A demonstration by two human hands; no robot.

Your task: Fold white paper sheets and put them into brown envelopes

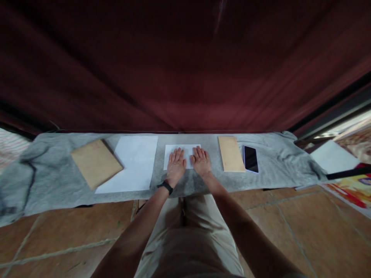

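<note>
Both my hands lie flat, fingers stretched out, on a small folded white paper (188,149) in the middle of a grey cloth (52,173). My left hand (176,165), with a black band at the wrist, presses the paper's left half. My right hand (200,162) presses its right half. Neither hand holds anything. A larger white sheet (135,162) lies to the left. A narrow brown envelope (231,153) lies to the right.
A large brown envelope (95,163) rests on the left, overlapping the white sheet. A black phone (251,158) lies beside the narrow envelope. A dark red curtain (185,65) hangs behind. Orange floor tiles (290,227) lie below, with papers at the far right.
</note>
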